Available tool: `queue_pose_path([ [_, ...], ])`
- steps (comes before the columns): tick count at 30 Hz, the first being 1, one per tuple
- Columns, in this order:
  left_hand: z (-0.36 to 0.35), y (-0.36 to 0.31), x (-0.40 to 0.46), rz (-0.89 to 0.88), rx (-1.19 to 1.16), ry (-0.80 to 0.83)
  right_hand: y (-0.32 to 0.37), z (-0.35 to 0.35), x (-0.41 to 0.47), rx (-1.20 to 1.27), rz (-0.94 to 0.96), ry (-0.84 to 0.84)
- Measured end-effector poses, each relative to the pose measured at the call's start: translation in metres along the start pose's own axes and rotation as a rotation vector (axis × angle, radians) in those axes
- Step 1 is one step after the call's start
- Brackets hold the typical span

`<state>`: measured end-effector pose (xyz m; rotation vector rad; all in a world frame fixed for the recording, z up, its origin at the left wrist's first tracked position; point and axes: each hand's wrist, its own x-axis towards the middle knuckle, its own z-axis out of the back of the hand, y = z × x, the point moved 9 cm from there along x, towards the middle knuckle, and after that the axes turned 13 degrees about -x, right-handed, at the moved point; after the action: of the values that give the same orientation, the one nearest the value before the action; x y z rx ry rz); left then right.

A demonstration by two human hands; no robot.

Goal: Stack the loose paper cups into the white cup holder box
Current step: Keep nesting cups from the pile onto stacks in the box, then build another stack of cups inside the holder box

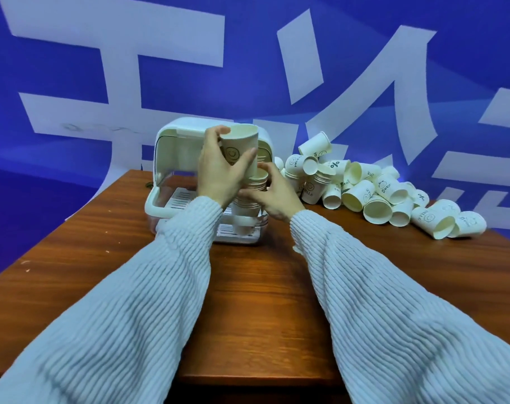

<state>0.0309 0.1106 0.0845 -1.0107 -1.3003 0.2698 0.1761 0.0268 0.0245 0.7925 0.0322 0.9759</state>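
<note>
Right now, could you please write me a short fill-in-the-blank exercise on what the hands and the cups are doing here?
1. The left hand grips an upright paper cup printed with a ____ face.
2. The right hand touches the stack of cups standing in the ____ cup holder box.
3. The pile of loose cups lies on the box's ____ side.
4. Both arms wear ribbed ____.

Missing words: smiley; white; right; sleeves
</note>
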Motion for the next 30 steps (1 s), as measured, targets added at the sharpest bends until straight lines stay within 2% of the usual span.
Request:
queue_pose_path([
  [5, -0.013, 0.001, 0.010, -0.025, 0.081, 0.091, 0.002, -0.005, -0.002, 0.042, 0.007, 0.009],
  [8, -0.024, 0.016, 0.004, -0.007, 0.205, 0.216, -0.004, -0.007, 0.000, 0.086, 0.001, 0.000],
  [12, -0.024, 0.038, -0.005, 0.074, 0.308, 0.258, -0.013, -0.011, -0.001, 0.085, -0.032, 0.002],
  [14, -0.029, 0.049, -0.008, 0.140, 0.346, 0.344, -0.014, -0.013, -0.002, 0.039, -0.052, -0.005],
  [16, -0.032, 0.056, -0.015, 0.195, 0.324, 0.413, -0.017, -0.016, -0.001, 0.034, -0.057, -0.002],
  [19, -0.027, 0.063, -0.025, 0.222, 0.277, 0.408, -0.022, -0.024, -0.001, 0.031, -0.068, 0.005],
  [23, -0.032, 0.067, -0.029, 0.248, 0.318, 0.483, -0.019, -0.032, -0.006, 0.036, -0.064, -0.031],
  [25, -0.029, 0.068, -0.023, 0.252, 0.329, 0.440, -0.018, -0.037, -0.018, 0.043, -0.049, -0.085],
  [28, -0.008, 0.066, -0.009, 0.243, 0.385, 0.218, -0.009, -0.046, -0.050, -0.103, 0.085, -0.160],
  [30, 0.006, 0.070, -0.001, 0.273, 0.449, 0.126, -0.002, -0.045, -0.064, -0.195, 0.199, -0.249],
])
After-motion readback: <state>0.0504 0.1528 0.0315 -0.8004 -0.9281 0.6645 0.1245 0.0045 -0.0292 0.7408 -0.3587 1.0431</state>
